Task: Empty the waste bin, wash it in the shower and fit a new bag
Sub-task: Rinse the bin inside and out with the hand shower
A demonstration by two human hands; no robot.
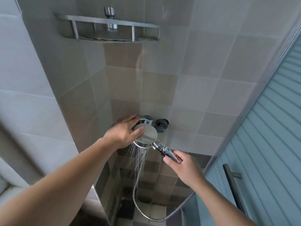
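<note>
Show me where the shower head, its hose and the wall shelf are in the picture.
shower head (147, 135): head view, on its round chrome back.
hose (136, 185): head view, on the hanging loop.
wall shelf (104, 22): head view, on its front rail.
</note>
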